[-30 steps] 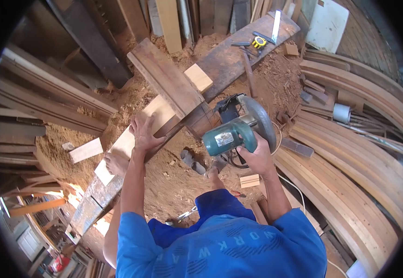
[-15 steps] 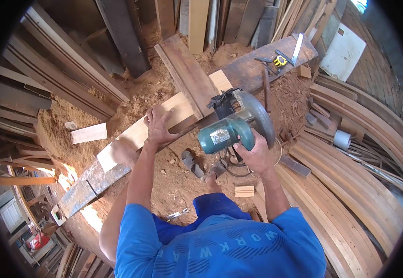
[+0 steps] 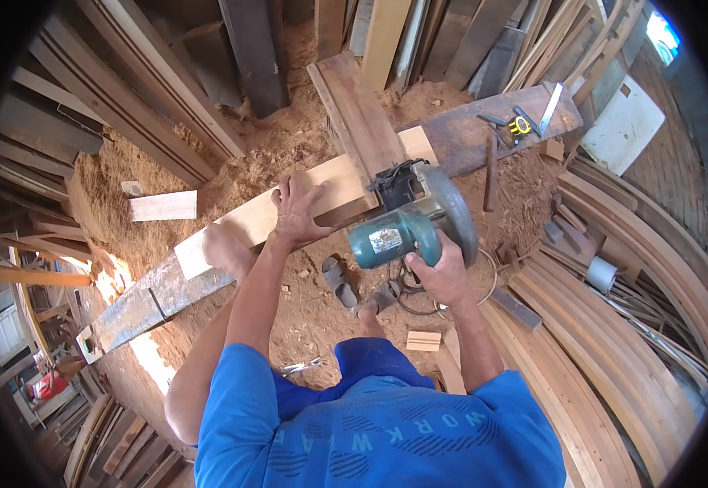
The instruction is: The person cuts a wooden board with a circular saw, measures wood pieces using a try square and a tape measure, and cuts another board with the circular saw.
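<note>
My right hand [image 3: 442,270] grips the rear handle of a green circular saw [image 3: 386,237]. The saw's round guard [image 3: 451,207] faces right, and its dark base sits at the near end of a brown plank [image 3: 362,130]. This plank lies crosswise over a pale board [image 3: 248,218]. My left hand [image 3: 297,210] lies on the pale board, left of the crosswise plank, fingers spread. A bare foot [image 3: 228,248] presses on the board's left part. Where the blade meets the wood is hidden.
A long dark plank [image 3: 468,134] lies beneath the pale board; a yellow tape measure [image 3: 520,125] and a square [image 3: 549,110] rest on its right end. Sandals [image 3: 337,281] and a cable [image 3: 419,307] are on the sawdust floor. Curved timbers [image 3: 590,350] are stacked at right.
The view has shifted, so the surroundings appear farther right. Relative to the wood, the saw has moved left, closer against the crosswise plank's end. My left hand stays on the pale board.
</note>
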The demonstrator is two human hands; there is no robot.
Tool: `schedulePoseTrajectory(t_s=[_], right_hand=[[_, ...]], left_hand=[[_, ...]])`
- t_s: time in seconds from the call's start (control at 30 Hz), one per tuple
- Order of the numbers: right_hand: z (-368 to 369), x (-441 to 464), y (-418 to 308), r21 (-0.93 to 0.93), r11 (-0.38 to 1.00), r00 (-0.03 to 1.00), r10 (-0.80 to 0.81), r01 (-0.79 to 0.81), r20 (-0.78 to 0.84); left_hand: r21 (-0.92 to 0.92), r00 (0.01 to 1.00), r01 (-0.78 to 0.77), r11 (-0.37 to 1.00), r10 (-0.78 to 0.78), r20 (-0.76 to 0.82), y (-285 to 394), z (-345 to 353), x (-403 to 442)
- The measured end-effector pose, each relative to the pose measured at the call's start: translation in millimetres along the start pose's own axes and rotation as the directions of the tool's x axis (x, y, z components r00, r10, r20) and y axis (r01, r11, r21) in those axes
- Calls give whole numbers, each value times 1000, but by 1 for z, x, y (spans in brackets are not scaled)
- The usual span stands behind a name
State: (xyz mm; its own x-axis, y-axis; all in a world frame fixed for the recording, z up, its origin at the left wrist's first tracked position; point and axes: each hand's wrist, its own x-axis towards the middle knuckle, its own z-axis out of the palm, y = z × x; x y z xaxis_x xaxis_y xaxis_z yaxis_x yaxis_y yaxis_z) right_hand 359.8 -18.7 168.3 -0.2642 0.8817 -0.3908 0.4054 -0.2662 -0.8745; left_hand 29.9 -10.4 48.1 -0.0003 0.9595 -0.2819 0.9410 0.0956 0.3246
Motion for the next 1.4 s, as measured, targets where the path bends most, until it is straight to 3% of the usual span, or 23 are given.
schedulePoseTrajectory(t_s=[0.2, 0.7, 0.8, 1.4], right_hand=[[9, 6, 6, -43, 997, 998, -66, 65, -16], [17, 17, 8, 86, 996, 999, 2, -6, 46], [20, 23, 14, 63, 997, 998, -55, 54, 18], [23, 36, 6, 121, 990, 996, -76, 71, 44]], left_hand=[[10, 1000, -2, 1000, 2, -10, 0, 1, -1], [33, 1000, -10, 999, 11, -15, 1, -2, 0], [17, 1000, -17, 1000, 17, -9, 0, -1, 1], [39, 998, -40, 998, 42, -46, -3, 5, 2]])
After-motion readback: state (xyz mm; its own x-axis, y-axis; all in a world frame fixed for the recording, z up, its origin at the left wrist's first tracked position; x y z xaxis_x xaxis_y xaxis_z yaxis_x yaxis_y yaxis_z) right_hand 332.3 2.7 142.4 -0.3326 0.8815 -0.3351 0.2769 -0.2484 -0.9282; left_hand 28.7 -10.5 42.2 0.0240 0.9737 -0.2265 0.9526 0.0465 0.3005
